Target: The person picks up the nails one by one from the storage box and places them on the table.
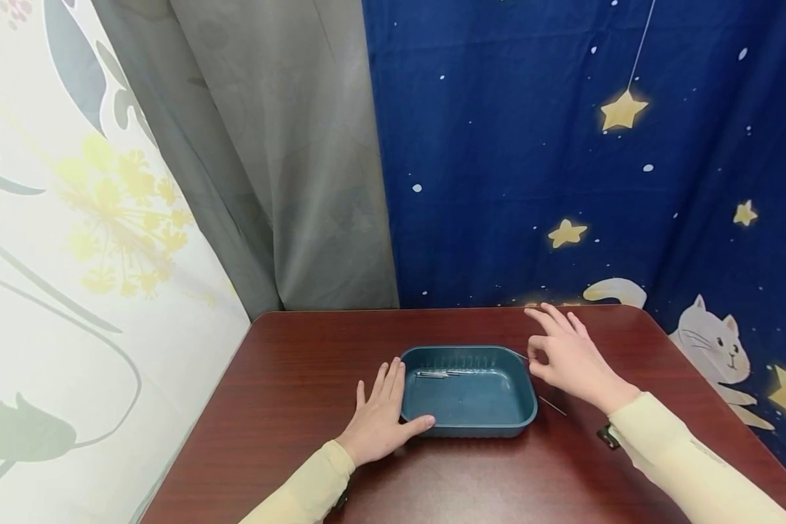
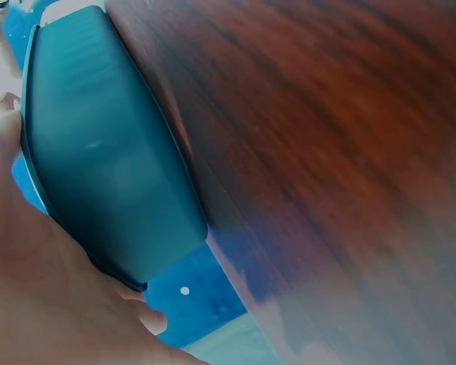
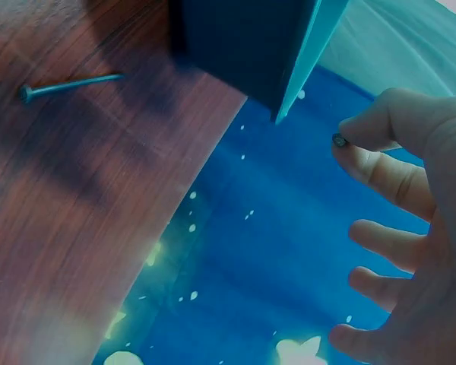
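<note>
A dark teal rectangular tray (image 1: 468,424) stands on the table, with several thin metal nails (image 1: 432,375) lying in its far left part. My left hand (image 1: 380,422) rests against the tray's left side, fingers straight along it and the thumb over the near rim. Just beyond the right rim, my right hand (image 1: 571,360) pinches a nail (image 3: 340,140) between thumb and forefinger. Its other fingers spread apart, and most of that nail's length is hidden in the right wrist view. Below this hand, one more nail (image 3: 72,85) lies on the wood beside the tray.
The reddish-brown wooden table (image 1: 301,378) has rounded far corners. Behind it hang a grey curtain (image 1: 327,182) and a blue curtain (image 1: 498,182) with stars and a cat. A white patterned curtain (image 1: 92,255) is on the left.
</note>
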Available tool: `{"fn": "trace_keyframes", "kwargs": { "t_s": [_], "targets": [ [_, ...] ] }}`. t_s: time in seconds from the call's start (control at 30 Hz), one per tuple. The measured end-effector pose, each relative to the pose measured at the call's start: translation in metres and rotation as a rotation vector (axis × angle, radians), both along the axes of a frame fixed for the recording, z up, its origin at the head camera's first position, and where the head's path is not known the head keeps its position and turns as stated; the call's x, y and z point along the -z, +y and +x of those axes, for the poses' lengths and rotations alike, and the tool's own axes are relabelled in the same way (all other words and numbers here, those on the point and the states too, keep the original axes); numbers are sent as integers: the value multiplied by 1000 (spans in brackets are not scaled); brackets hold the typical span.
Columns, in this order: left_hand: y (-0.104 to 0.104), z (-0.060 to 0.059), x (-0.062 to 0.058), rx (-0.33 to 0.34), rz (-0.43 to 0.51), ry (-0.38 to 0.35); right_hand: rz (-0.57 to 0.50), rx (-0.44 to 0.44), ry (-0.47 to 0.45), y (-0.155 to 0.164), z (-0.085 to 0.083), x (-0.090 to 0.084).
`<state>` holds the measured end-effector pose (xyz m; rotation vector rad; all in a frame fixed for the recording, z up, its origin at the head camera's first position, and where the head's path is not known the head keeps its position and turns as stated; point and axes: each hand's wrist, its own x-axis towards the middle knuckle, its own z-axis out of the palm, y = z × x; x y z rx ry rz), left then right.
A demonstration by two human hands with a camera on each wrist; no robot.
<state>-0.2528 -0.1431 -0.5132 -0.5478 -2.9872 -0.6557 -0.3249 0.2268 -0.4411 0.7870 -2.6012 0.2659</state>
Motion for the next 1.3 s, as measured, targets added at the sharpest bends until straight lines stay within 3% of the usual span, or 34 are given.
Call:
{"fn": "trace_keyframes", "kwargs": {
  "t_s": [0.57,0.87,1.3],
  "targets": [
    [0,1,-1,-3,1,-6,-36,144,-142,37,7,25],
    [0,1,-1,-2,8,-5,23,159,-202,44,14,45],
    [0,0,-1,-1,2,-4,75,185,-240,44,21,54]
  ]
}}
